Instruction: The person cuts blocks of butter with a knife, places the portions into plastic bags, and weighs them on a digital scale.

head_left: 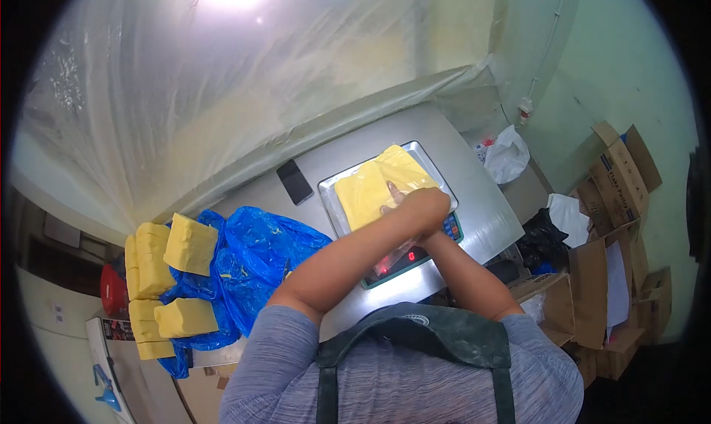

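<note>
A clear plastic bag (pixel 406 175) with flat yellow, butter-like slabs (pixel 360 196) inside lies on the metal tray of a digital scale (pixel 393 270). My left hand (pixel 429 206) is over the bag's near right side, fingers curled and apparently closed on the plastic; their tips are hidden. Beneath it, my right arm crosses, and fingers that seem to be those of my right hand (pixel 393 195) show spread against the slabs. Part of this hand is covered by my left forearm. Loose bag plastic hangs towards the scale's red display, where a 0 is lit.
Several yellow blocks (pixel 191 245) stand at the left beside a crumpled blue plastic sheet (pixel 259 250). A phone (pixel 295 182) lies on the steel table (pixel 485 202). Cardboard boxes (pixel 618 179), a black bag (pixel 544 239) and a white bag (pixel 508 156) are at the right.
</note>
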Tool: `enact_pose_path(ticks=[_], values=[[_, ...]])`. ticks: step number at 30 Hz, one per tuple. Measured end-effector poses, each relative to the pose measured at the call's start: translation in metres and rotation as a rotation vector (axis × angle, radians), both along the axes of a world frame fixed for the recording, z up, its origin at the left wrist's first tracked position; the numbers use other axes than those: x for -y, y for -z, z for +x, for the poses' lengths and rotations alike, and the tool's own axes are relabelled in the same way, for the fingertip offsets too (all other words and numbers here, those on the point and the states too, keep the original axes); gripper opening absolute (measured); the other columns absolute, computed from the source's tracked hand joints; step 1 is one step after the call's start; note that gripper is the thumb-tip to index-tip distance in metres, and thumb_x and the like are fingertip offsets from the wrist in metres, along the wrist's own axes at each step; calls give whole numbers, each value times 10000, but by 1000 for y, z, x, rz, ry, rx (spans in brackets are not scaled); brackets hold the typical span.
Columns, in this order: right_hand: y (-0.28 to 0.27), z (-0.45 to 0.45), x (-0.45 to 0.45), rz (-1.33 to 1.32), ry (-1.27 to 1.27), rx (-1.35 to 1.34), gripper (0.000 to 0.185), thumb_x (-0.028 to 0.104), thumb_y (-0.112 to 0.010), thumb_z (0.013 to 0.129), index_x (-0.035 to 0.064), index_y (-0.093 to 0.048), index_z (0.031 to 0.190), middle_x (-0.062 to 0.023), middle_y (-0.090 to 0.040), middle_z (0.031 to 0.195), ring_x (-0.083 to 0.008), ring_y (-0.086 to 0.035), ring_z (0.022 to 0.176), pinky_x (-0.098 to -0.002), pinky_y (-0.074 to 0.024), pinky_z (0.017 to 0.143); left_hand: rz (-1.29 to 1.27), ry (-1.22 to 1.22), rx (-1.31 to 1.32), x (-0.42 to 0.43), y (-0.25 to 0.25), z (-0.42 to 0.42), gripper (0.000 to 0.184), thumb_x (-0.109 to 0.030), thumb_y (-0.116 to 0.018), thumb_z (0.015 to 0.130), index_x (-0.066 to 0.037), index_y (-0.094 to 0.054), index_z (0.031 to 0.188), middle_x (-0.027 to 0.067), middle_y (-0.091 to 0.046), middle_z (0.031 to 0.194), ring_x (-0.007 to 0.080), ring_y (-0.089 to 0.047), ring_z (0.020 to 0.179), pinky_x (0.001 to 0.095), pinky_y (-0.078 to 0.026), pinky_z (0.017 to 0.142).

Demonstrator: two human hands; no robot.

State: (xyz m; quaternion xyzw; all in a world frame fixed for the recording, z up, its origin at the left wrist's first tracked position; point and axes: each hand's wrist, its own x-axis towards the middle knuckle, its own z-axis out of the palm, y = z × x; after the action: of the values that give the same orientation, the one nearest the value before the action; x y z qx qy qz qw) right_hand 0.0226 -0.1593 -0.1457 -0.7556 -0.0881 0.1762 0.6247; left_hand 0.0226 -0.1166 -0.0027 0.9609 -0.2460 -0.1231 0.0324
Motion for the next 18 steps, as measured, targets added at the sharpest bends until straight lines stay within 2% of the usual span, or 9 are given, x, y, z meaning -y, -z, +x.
enact_pose_path(ticks=[3,4,5,6,7,8,10,13,18], values=[[-9,8,4,-99,-44,-47,682,320,-678,918,42,-381,1465,-188,-514,1378,-306,-514,1245,-380,-412,1053,-580,-27,-174,-49,25,58,302,-244,-664,876,-47,-707,1100,210,-703,1056,401,-656,985,448,-509,901],[-20,13,8,-188,-80,74,729,275,-681,917,33,-327,1507,-203,-495,1413,-284,-501,1270,-355,-403,1063,-556,-140,166,-73,42,84,360,-294,-645,898,-31,-683,1140,208,-702,1050,419,-654,965,450,-509,893],[-20,10,9,-124,-51,125,767,240,-678,913,29,-276,1531,-217,-465,1447,-293,-492,1285,-363,-393,1072,-621,-212,248,-105,68,122,402,-374,-637,921,-18,-688,1100,235,-686,1075,408,-644,996,456,-500,887],[-15,11,10,-131,-49,156,780,231,-676,908,25,-261,1536,-222,-461,1449,-305,-489,1290,-363,-387,1077,-431,-468,-26,-117,45,128,576,-487,-516,973,56,-673,1084,275,-682,1036,426,-629,1034,461,-482,917],[-9,14,10,-141,-51,190,794,221,-674,903,22,-247,1541,-228,-458,1451,-317,-486,1296,-363,-381,1081,-233,-502,-106,-135,68,142,750,-586,-361,998,97,-665,1057,305,-675,1011,445,-622,1049,469,-471,930],[-4,16,9,-140,-53,185,794,221,-674,903,22,-247,1541,-228,-458,1451,-317,-486,1296,-363,-381,1081,-145,-386,-170,-145,69,146,800,-619,-301,995,88,-668,1071,307,-671,1034,452,-629,1031,469,-474,927],[5,19,5,-90,-25,352,812,202,-667,884,2,-230,1539,-255,-448,1451,-350,-476,1309,-369,-376,1087,-157,-382,-191,-146,65,148,795,-616,-311,993,88,-677,1050,309,-670,1038,455,-631,1022,470,-474,926],[-31,18,-3,-40,-13,112,831,175,-652,865,-9,-207,1541,-291,-419,1462,-366,-448,1342,-369,-364,1100,-173,-343,-158,-139,69,146,794,-615,-332,985,93,-691,993,311,-670,1033,455,-634,1009,472,-474,921],[-8,13,1,-44,-5,259,830,156,-645,858,12,-205,1547,-292,-409,1466,-370,-432,1354,-364,-341,1117,-162,-368,-220,-137,70,153,779,-602,-381,969,107,-700,921,307,-675,1007,441,-641,987,475,-482,893]])
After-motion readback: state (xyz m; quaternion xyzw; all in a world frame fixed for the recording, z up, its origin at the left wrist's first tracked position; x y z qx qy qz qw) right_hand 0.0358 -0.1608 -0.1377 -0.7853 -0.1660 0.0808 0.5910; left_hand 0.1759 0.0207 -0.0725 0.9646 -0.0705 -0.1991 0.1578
